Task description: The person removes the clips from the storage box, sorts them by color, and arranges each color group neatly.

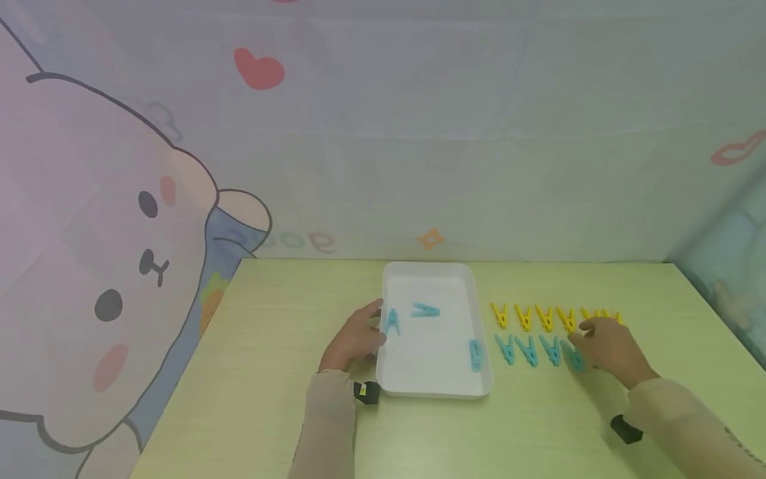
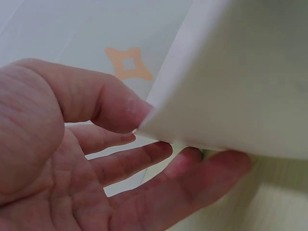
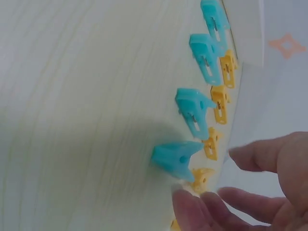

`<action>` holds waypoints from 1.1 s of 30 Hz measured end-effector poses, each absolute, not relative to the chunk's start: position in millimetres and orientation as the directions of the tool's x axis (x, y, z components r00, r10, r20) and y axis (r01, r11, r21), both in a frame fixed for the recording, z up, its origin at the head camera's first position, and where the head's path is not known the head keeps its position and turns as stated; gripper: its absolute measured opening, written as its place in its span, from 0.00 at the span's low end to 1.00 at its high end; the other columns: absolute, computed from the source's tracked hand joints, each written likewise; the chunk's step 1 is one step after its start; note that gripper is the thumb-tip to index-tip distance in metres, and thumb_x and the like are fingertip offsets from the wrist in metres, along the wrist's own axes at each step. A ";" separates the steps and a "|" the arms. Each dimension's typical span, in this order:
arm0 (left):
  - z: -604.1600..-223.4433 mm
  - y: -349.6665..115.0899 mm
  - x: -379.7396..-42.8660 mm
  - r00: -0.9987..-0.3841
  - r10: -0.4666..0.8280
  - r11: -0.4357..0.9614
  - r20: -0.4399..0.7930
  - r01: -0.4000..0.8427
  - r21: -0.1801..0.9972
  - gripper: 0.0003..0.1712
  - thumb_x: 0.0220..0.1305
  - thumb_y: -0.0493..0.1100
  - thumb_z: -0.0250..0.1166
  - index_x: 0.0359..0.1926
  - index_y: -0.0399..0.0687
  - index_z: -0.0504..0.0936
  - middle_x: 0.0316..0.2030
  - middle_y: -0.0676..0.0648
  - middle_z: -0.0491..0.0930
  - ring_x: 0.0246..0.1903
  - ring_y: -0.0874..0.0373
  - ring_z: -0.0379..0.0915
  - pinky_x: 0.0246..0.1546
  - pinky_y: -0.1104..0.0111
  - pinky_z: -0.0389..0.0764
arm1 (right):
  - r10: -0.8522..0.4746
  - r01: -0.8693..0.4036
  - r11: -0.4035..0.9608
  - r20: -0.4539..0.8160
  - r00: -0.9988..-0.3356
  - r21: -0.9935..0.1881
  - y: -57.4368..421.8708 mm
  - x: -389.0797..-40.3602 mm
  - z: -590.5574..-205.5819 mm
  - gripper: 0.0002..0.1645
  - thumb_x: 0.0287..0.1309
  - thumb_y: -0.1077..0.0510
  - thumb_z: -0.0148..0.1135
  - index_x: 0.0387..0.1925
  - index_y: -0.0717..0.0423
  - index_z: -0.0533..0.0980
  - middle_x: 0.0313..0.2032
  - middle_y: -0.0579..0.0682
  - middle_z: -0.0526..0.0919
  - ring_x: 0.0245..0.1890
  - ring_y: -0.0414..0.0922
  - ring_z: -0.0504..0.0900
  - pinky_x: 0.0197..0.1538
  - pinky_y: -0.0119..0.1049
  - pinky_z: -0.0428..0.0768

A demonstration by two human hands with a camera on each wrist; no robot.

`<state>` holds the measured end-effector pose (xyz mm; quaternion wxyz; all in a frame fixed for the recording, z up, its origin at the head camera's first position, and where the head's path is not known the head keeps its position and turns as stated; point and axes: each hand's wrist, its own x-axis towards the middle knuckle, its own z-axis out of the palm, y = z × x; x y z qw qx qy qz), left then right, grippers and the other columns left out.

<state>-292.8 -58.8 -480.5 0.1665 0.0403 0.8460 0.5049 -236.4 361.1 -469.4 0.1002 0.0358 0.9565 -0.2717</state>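
Along the left side of the white tray (image 1: 431,392), my left hand (image 1: 354,334) touches the edge with its thumb and fingertips. Its fingers (image 2: 130,168) are spread and loosely bent in the left wrist view. Three blue clothespins (image 1: 426,310) lie apart inside the tray. My right hand (image 1: 610,346) hovers over the right end of a row of blue clothespins (image 1: 529,351). Thumb and fingers are parted, with nothing between them. Just off the fingertips stands the nearest blue clothespin (image 3: 177,158) in the right wrist view.
Behind the blue row runs a row of yellow clothespins (image 1: 544,319), partly covered at its right end by my right hand. Both rows are on the pale wood-grain table (image 1: 287,319), right of the tray. A printed curtain (image 1: 455,133) hangs behind the table.
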 end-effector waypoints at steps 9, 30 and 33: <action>-483.6 -60.1 -295.0 -0.943 0.221 0.493 -0.248 -0.111 0.863 0.45 0.47 0.29 0.55 0.69 0.51 0.54 0.62 0.46 0.61 0.42 0.52 0.72 0.35 0.63 0.75 | 0.084 0.082 0.816 -0.023 -0.996 -0.572 342.6 -243.4 -463.1 0.30 0.60 0.50 0.49 0.53 0.72 0.67 0.43 0.69 0.73 0.41 0.61 0.73 0.38 0.51 0.72; -482.9 -59.1 -294.3 -0.942 0.226 0.494 -0.246 -0.107 0.863 0.45 0.47 0.30 0.56 0.69 0.52 0.54 0.63 0.47 0.61 0.45 0.51 0.71 0.38 0.61 0.75 | 0.037 -0.025 0.676 0.068 -0.997 -0.736 278.2 -265.2 -447.8 0.35 0.60 0.41 0.48 0.56 0.64 0.67 0.49 0.61 0.73 0.48 0.56 0.72 0.44 0.49 0.73; -483.1 -58.8 -294.8 -0.944 0.225 0.503 -0.243 -0.101 0.859 0.45 0.48 0.30 0.56 0.69 0.52 0.54 0.62 0.47 0.61 0.45 0.52 0.71 0.39 0.60 0.75 | -0.002 -0.073 0.676 0.097 -0.995 -0.733 264.9 -271.1 -448.4 0.34 0.59 0.42 0.51 0.56 0.64 0.67 0.49 0.61 0.73 0.47 0.55 0.72 0.45 0.49 0.73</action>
